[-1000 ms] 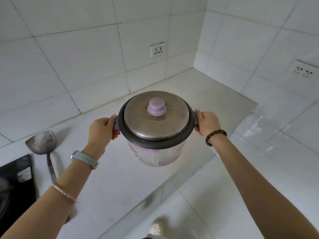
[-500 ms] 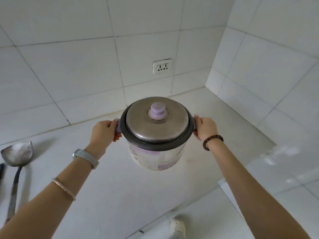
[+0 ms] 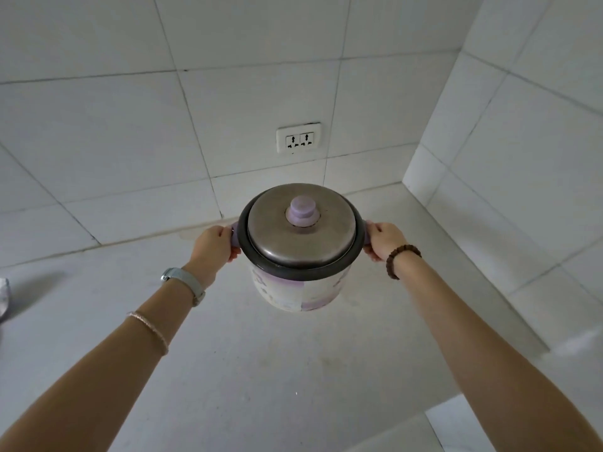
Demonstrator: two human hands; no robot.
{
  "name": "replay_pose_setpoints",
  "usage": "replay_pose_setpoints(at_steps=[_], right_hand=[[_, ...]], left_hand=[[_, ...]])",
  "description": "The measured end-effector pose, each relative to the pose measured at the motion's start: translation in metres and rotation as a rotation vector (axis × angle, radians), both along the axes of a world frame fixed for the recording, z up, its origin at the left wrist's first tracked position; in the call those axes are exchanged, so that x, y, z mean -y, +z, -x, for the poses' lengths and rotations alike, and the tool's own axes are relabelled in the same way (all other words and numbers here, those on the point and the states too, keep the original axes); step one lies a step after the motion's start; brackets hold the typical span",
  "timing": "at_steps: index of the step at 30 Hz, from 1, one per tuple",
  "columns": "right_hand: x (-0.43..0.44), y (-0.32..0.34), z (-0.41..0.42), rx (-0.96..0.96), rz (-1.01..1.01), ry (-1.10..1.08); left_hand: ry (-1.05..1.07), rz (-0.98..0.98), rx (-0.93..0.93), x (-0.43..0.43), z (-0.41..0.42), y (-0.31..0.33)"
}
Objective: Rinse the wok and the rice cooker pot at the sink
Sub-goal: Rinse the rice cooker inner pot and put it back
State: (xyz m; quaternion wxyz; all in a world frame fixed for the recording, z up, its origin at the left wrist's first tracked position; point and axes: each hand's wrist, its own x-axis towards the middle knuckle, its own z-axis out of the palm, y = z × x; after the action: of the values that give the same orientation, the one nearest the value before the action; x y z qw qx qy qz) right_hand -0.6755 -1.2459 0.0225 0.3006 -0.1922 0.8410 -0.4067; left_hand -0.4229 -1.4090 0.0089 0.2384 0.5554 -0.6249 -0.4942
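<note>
A rice cooker (image 3: pixel 298 288) with a white and purple body, a dark rim and a steel lid (image 3: pixel 300 233) with a purple knob is held above the white counter (image 3: pixel 261 370). My left hand (image 3: pixel 212 244) grips its left purple handle. My right hand (image 3: pixel 383 239) grips the right handle. Both arms are stretched forward. The lid is on, so the inner pot is hidden. No wok or sink is in view.
White tiled walls meet in a corner at the right. A double wall socket (image 3: pixel 298 138) sits above the counter behind the cooker. A metal ladle's edge (image 3: pixel 4 298) shows at the far left. The counter's front edge and floor tiles (image 3: pixel 456 429) lie at the bottom right.
The cooker has moved farther from me, toward the back wall and the corner. The view has turned right, so the ladle and the black stove have slid almost out of the left side.
</note>
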Motion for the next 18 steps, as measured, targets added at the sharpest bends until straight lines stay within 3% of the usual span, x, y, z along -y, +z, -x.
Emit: replay_pose_setpoints(at_steps=[10, 18], right_hand=[[0.066, -0.047, 0.071, 0.087, 0.009, -0.051], [0.097, -0.074, 0.103, 0.074, -0.033, -0.052]], left_hand=[[0.113, -0.136, 0.006, 0.044, 0.069, -0.039], [0.087, -0.014, 0.092, 0.053, 0.096, -0.062]])
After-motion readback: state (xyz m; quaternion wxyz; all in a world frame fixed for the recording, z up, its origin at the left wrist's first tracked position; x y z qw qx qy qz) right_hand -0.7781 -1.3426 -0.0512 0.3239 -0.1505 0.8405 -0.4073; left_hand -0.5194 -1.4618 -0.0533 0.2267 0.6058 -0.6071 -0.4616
